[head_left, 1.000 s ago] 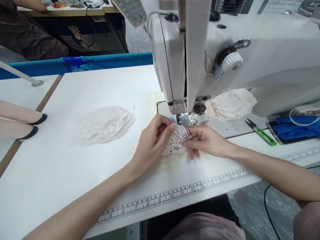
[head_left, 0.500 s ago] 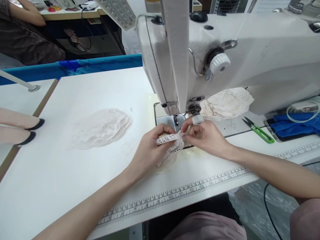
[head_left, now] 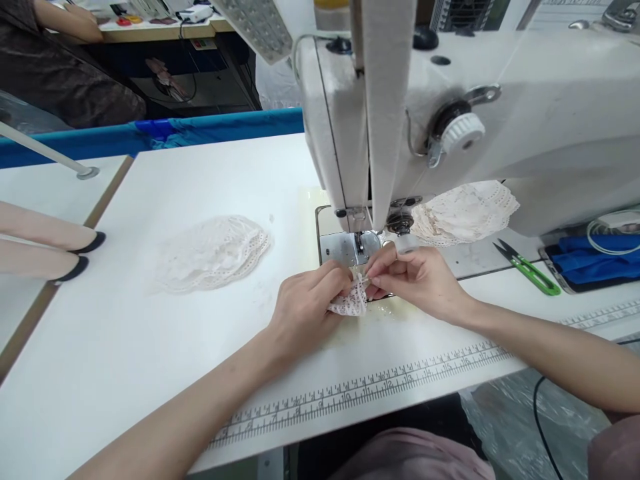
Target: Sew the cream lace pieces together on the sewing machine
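Just in front of the sewing machine's needle area, both hands hold a small piece of white lace trim (head_left: 351, 301). My left hand (head_left: 313, 300) is closed around it, with the scalloped, eyelet-patterned end hanging below the fingers. My right hand (head_left: 413, 277) pinches the lace's edge between thumb and fingertips; the exact spot is partly hidden. Behind the fingers are the presser foot (head_left: 359, 243) and metal needle plate (head_left: 337, 248) of the white sewing machine (head_left: 540, 107).
A white lace pile (head_left: 215, 253) lies left on the table; another lace pile (head_left: 467, 212) sits under the machine arm. Green thread snips (head_left: 530, 268) and a phone-like tray with blue cloth (head_left: 597, 257) are at right. A printed ruler (head_left: 350, 398) runs along the front edge.
My left hand has turned over the lace, knuckles now upward, so less of the lace shows. The right hand keeps its pinch. The whole view has shifted slightly.
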Demonstrator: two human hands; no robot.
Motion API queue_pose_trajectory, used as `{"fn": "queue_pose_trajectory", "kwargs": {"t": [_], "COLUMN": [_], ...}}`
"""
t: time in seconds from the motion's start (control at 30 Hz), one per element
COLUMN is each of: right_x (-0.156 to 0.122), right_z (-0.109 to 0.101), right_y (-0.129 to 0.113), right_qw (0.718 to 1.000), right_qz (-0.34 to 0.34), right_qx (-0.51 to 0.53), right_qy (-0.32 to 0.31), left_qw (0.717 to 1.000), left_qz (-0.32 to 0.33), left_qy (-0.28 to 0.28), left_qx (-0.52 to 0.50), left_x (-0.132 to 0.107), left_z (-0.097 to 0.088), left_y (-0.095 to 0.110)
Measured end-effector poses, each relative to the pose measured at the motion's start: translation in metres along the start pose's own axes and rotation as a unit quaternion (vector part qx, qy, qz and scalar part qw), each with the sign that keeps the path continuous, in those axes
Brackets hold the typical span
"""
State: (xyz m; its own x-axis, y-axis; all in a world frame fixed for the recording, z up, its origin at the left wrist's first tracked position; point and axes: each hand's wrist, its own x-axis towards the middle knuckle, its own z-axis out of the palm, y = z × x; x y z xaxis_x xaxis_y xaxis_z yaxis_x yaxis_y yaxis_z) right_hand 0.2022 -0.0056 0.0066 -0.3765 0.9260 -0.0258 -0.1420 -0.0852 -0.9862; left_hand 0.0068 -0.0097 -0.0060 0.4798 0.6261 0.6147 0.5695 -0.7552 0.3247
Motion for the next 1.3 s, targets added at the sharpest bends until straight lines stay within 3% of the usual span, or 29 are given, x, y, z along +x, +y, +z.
{"fn": "queue_pose_trajectory", "kwargs": {"t": [0.2, 0.33, 0.53, 0.87, 1.13, 1.3], "right_x": [-0.0005, -0.0007, -0.0008, -0.0002, -0.0003, -0.0018], "right_z": [0.0005, -0.0002, -0.001, -0.0051, -0.0065, -0.0068], "right_y": [0.0007, 0.0009, -0.0009, 0.0025, 0.0025, 0.0021], "right_qw": [0.995, 0.971, 0.935, 0.892, 0.875, 0.839], "right_qz": [-0.067, -0.15, -0.231, -0.312, -0.325, -0.351], "right_qx": [-0.074, -0.186, -0.27, -0.327, -0.358, -0.415], "right_qy": [0.008, 0.005, 0.012, -0.029, -0.036, -0.02], "left_qw": [0.999, 0.999, 0.998, 0.998, 0.999, 0.999], "left_qz": [-0.028, -0.047, -0.057, -0.061, -0.019, 0.025], "left_qy": [0.009, 0.0, -0.01, -0.025, -0.029, -0.023], "left_qx": [0.019, 0.022, 0.019, -0.006, -0.023, -0.017], "left_x": [-0.0021, -0.0019, -0.0018, -0.0031, -0.0039, -0.001], "left_z": [0.0007, -0.0025, -0.004, -0.0041, -0.0063, -0.008], "left_y": [0.0012, 0.0033, 0.0045, 0.0034, 0.0008, -0.0002]}}
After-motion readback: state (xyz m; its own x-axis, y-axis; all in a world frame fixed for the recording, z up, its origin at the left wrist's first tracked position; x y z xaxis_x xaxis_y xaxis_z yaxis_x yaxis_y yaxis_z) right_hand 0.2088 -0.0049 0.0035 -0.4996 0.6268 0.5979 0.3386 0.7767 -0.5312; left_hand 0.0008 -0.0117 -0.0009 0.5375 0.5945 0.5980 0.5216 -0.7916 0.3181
